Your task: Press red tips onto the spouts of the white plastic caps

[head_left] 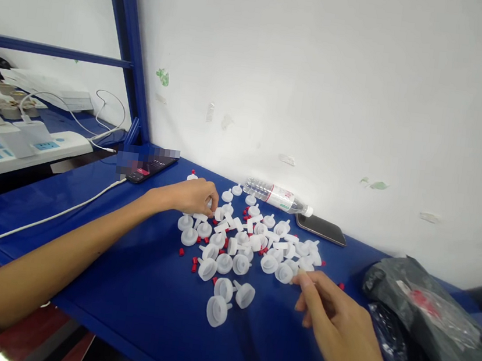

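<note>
Many white translucent plastic nozzle caps [224, 263], round with a thin spout, lie in a loose pile on the blue table [135, 285]. Small red caps [194, 264] are scattered among them. My left hand [197, 197] reaches to the pile's left rear edge, its fingers curled downward; a bit of white shows under them, but the grip itself is hidden. At the right edge of the pile is my right hand [332, 312], thumb and forefinger pinched together beside a white cap. Whatever sits between those fingertips cannot be made out.
A clear plastic bottle [280, 197] lies against the wall, with a dark phone [321, 229] beside it. Another phone [152, 168], on a white cable, rests back left near the blue frame post. Grey plastic bags [436, 310] lie on the right. A power strip [47, 148] stands far left.
</note>
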### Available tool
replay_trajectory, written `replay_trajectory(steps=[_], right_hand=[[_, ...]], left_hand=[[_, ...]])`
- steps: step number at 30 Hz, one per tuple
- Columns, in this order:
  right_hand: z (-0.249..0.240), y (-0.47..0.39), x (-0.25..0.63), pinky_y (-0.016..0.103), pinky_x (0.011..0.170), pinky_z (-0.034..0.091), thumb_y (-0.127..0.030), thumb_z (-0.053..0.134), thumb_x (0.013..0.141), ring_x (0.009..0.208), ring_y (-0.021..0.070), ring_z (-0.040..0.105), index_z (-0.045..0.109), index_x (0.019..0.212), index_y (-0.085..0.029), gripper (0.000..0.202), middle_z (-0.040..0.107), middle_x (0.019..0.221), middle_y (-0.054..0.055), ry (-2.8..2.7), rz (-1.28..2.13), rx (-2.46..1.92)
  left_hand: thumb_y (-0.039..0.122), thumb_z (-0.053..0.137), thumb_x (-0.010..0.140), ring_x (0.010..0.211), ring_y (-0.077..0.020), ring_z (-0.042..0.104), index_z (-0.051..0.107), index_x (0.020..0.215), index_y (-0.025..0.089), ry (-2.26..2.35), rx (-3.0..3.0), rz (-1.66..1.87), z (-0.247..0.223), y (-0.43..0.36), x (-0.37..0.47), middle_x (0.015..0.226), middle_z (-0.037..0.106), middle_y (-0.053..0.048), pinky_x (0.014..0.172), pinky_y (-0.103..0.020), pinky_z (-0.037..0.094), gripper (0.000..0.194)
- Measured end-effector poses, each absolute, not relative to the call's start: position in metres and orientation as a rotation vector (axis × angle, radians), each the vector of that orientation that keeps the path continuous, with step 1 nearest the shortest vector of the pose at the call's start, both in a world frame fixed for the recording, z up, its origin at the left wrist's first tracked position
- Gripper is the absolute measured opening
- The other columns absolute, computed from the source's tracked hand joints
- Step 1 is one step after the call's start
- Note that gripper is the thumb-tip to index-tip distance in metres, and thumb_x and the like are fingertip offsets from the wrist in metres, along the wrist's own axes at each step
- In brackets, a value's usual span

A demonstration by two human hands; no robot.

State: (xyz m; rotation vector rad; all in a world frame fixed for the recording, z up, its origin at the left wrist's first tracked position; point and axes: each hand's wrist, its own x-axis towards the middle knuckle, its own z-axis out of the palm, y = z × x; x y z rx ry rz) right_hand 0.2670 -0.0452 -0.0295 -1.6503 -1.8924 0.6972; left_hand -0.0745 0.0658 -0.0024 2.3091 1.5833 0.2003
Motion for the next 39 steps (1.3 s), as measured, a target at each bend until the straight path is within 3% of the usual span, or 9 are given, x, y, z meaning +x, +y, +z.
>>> replay_trajectory(steps=[8, 16, 21, 26, 29, 33, 36, 39], right_hand=[[-0.028, -0.046, 0.268, 0.024, 0.056, 0.046, -0.07, 0.045, 0.097, 0.059, 0.0155, 0.06, 0.068, 0.099, -0.028, 0.048, 0.064, 0.07, -0.002, -1.898, 0.688, -1.677], [-0.03, -0.044, 0.268, 0.023, 0.054, 0.046, -0.07, 0.044, 0.097, 0.057, 0.0145, 0.061, 0.068, 0.099, -0.028, 0.048, 0.065, 0.07, -0.003, -1.914, 0.654, -1.669], [-0.03, -0.044, 0.268, 0.023, 0.054, 0.045, -0.07, 0.044, 0.097, 0.056, 0.0142, 0.061, 0.068, 0.099, -0.028, 0.048, 0.065, 0.069, -0.004, -1.921, 0.636, -1.677], [-0.031, -0.044, 0.268, 0.022, 0.054, 0.045, -0.07, 0.044, 0.097, 0.056, 0.0138, 0.061, 0.067, 0.099, -0.029, 0.047, 0.064, 0.069, -0.004, -1.928, 0.628, -1.676], [-0.031, -0.044, 0.267, 0.023, 0.055, 0.045, -0.07, 0.044, 0.097, 0.056, 0.0136, 0.061, 0.068, 0.099, -0.029, 0.047, 0.065, 0.07, -0.004, -1.936, 0.616, -1.679], [-0.03, -0.044, 0.268, 0.024, 0.056, 0.045, -0.07, 0.044, 0.097, 0.056, 0.0138, 0.061, 0.068, 0.099, -0.029, 0.048, 0.065, 0.07, -0.004, -1.937, 0.601, -1.666], [-0.029, -0.044, 0.267, 0.024, 0.055, 0.045, -0.069, 0.044, 0.097, 0.055, 0.0139, 0.062, 0.068, 0.098, -0.028, 0.047, 0.065, 0.069, -0.004, -1.938, 0.608, -1.663], [-0.028, -0.045, 0.267, 0.024, 0.055, 0.044, -0.069, 0.044, 0.098, 0.054, 0.0137, 0.061, 0.067, 0.097, -0.028, 0.047, 0.065, 0.069, -0.005, -1.949, 0.605, -1.654]], left_hand=[[0.033, 0.063, 0.084, 0.076, -0.0181, 0.067, 0.076, 0.084, 0.021, 1.603, 2.379, 0.311, 0.006, 0.06, -0.07, 0.091, 0.076, -0.004, 0.066, -0.027, 0.044, 0.018], [0.025, 0.058, 0.082, 0.063, -0.0158, 0.061, 0.072, 0.076, 0.021, 1.542, 2.427, 0.263, 0.007, 0.059, -0.073, 0.078, 0.074, -0.002, 0.059, -0.028, 0.04, 0.015], [0.019, 0.056, 0.079, 0.051, -0.0142, 0.049, 0.063, 0.057, 0.021, 1.514, 2.453, 0.219, 0.007, 0.056, -0.072, 0.058, 0.062, 0.0, 0.06, -0.03, 0.039, 0.023], [0.015, 0.053, 0.076, 0.057, -0.0167, 0.057, 0.075, 0.079, 0.023, 1.546, 2.454, 0.218, 0.007, 0.055, -0.072, 0.07, 0.07, -0.001, 0.057, -0.029, 0.038, 0.023], [0.017, 0.056, 0.076, 0.062, -0.0169, 0.061, 0.076, 0.078, 0.023, 1.536, 2.482, 0.221, 0.007, 0.055, -0.071, 0.076, 0.073, -0.002, 0.058, -0.028, 0.037, 0.02], [0.026, 0.059, 0.084, 0.06, -0.0159, 0.06, 0.075, 0.081, 0.023, 1.541, 2.508, 0.263, 0.009, 0.055, -0.068, 0.074, 0.072, -0.002, 0.057, -0.029, 0.036, 0.016], [0.034, 0.056, 0.093, 0.057, -0.0153, 0.058, 0.075, 0.084, 0.021, 1.542, 2.528, 0.337, 0.011, 0.054, -0.061, 0.069, 0.069, -0.002, 0.057, -0.029, 0.034, 0.025], [0.034, 0.054, 0.096, 0.074, -0.0173, 0.063, 0.076, 0.096, 0.023, 1.477, 2.569, 0.422, 0.007, 0.05, -0.049, 0.083, 0.071, -0.002, 0.065, -0.029, 0.039, 0.024]])
